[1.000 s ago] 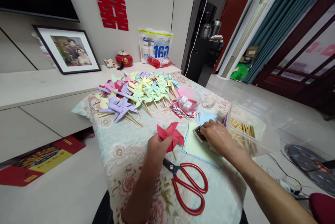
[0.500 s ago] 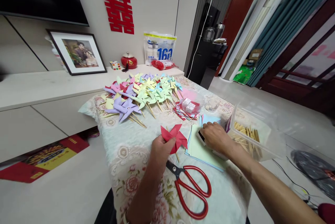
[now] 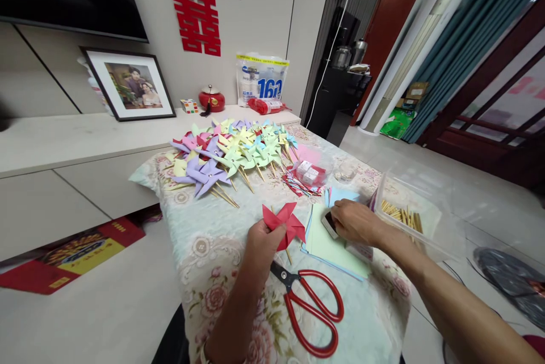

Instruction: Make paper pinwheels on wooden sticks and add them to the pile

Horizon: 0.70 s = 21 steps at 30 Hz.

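Observation:
My left hand is closed on a red paper pinwheel, its thumb pressed on the paper; a wooden stick shows below the blades. To the right, my right hand is at a small open box with a dark inside. Its fingers are bent together and reach into the box, so the fingertips are hidden. That box rests on a stack of pale green and blue paper sheets. Red-handled scissors lie near my left wrist, blades beside it.
Finished pinwheels in several colours lie piled at the table's far side. Near them are a plastic packet and striped strips. A clear plastic bin with wooden sticks stands at the right edge.
My right hand has shifted slightly right at the small box, and more of the box shows. My left hand keeps the red pinwheel in nearly the same place.

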Tool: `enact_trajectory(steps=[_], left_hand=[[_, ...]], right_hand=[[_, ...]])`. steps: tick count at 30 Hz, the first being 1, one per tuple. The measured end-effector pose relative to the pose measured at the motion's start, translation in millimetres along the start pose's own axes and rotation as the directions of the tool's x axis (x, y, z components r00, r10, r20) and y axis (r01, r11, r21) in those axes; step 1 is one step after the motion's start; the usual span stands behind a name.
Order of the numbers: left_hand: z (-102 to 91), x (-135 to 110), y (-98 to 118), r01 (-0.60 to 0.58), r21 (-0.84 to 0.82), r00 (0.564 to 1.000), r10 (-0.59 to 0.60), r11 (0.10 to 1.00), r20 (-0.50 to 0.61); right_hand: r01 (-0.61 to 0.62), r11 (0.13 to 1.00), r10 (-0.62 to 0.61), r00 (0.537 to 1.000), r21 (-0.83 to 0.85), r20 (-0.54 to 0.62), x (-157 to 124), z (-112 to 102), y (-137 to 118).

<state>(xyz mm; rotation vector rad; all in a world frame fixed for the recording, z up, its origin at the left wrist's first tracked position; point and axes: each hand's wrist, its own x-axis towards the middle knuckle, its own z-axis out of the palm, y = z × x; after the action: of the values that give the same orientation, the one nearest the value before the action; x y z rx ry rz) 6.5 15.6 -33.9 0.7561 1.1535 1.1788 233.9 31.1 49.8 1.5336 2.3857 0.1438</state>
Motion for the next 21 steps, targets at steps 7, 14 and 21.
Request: enact_trajectory(steps=[7, 14, 21], left_hand=[[1.7, -3.8, 4.7, -0.001, -0.025, 1.0, 0.0, 1.0, -0.01], [2.4, -7.3, 8.8, -0.002, -0.043, 1.0, 0.001, 0.999, -0.029], [0.0, -3.9, 3.0, -0.005, -0.048, 1.0, 0.004, 0.999, -0.025]], right_hand=[[0.009, 0.994, -0.004, 0.999, 0.106, -0.049, -6.7, -10.3, 5.9], [-0.007, 0.871, 0.094, 0.984, 0.491, -0.153, -14.9, -7.6, 11.6], [0.043, 0.036, 0.118, 0.992, 0.998, -0.047, -15.5, -6.3, -21.6]])
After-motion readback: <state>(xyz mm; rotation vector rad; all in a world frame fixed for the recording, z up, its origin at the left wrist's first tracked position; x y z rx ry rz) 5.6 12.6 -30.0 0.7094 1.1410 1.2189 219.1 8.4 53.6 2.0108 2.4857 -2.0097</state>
